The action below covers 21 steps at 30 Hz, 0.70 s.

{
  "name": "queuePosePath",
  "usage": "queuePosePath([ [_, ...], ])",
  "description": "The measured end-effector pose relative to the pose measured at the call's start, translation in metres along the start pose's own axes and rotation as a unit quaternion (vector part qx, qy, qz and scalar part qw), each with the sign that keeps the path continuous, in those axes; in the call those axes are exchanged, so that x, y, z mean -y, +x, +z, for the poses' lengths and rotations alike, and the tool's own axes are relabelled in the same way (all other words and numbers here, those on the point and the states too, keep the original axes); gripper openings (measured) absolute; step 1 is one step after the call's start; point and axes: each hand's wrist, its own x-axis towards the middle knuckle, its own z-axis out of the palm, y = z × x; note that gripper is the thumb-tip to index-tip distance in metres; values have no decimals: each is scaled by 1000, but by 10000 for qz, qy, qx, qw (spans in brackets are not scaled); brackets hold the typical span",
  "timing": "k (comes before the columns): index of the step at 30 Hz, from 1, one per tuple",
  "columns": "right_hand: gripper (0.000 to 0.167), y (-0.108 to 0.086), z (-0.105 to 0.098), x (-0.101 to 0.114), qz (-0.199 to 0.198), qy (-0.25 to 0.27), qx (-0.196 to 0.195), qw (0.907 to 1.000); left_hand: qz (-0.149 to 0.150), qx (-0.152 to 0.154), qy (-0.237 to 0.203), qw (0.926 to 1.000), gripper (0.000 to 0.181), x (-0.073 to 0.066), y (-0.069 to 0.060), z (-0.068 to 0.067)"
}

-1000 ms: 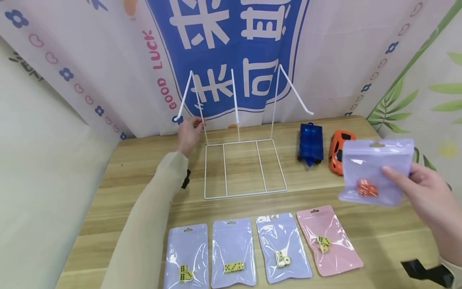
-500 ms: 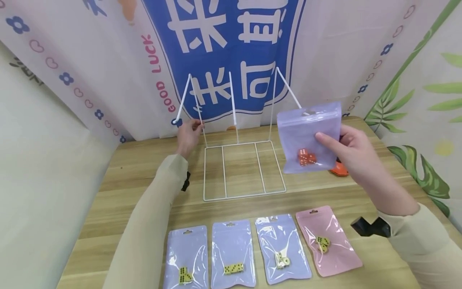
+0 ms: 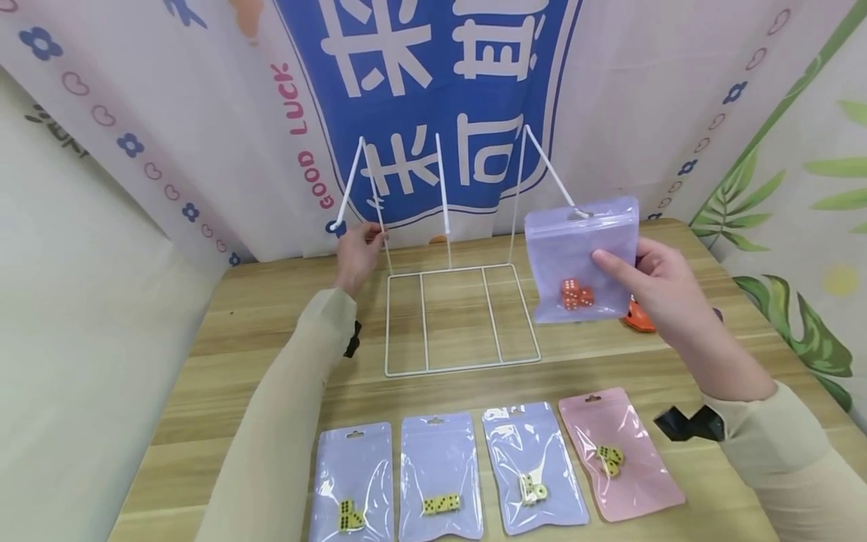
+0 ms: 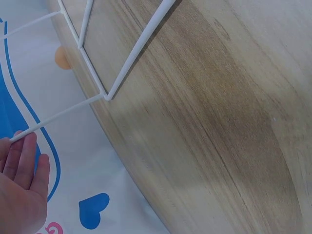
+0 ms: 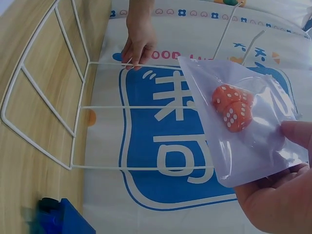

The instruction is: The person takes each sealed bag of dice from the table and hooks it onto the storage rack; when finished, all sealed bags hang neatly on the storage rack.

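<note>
My right hand (image 3: 667,282) pinches the right side of a purple zip bag (image 3: 582,248) with orange dice (image 3: 576,294) inside. In the head view the bag's hang hole lies at the tip of the right prong of a white wire rack (image 3: 463,369); whether the prong passes through, I cannot tell. With its fingertips my left hand (image 3: 357,256) pinches the rack's left upright (image 4: 58,115). From the right wrist view, the bag (image 5: 243,156) hangs in front of the rack's uprights. The left and middle prongs carry nothing.
Three purple bags (image 3: 442,452) and a pink bag (image 3: 626,474), all with yellowish dice, lie along the table's front. An orange toy car (image 3: 638,316) is partly hidden behind my right hand. A blue toy trailer (image 5: 63,219) stands beside the rack. A printed cloth (image 3: 609,98) hangs behind.
My right hand has carried the bag of orange dice leftward and up from the table's right side to the right prong's tip. The left hand has stayed on the upright.
</note>
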Motion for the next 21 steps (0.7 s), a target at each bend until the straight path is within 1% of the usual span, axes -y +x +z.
queuePosePath([
  [3,18,5,1,-3,127,-210,-17,9997,-14,25,-33,10000,25,1,1,0],
  [5,30,12,1,-6,313,-404,-9,9987,-17,39,-30,10000,26,1,1,0],
  [7,45,20,1,-8,542,-534,2,9971,-19,48,-32,10000,26,1,1,0],
  [9,56,30,2,-10,708,-467,11,9964,-10,38,-25,10000,26,2,1,-1],
  [10,59,35,3,-12,759,-436,2,9962,13,26,-17,10000,26,2,1,-1],
  [16,62,61,7,-18,969,-133,-49,9952,45,30,37,10000,26,4,0,1],
  [18,61,67,9,-20,966,2,-75,9953,2,52,12,10000,26,5,-1,1],
  [21,59,76,12,-26,851,212,-113,9961,-18,36,-35,10000,26,6,-2,2],
])
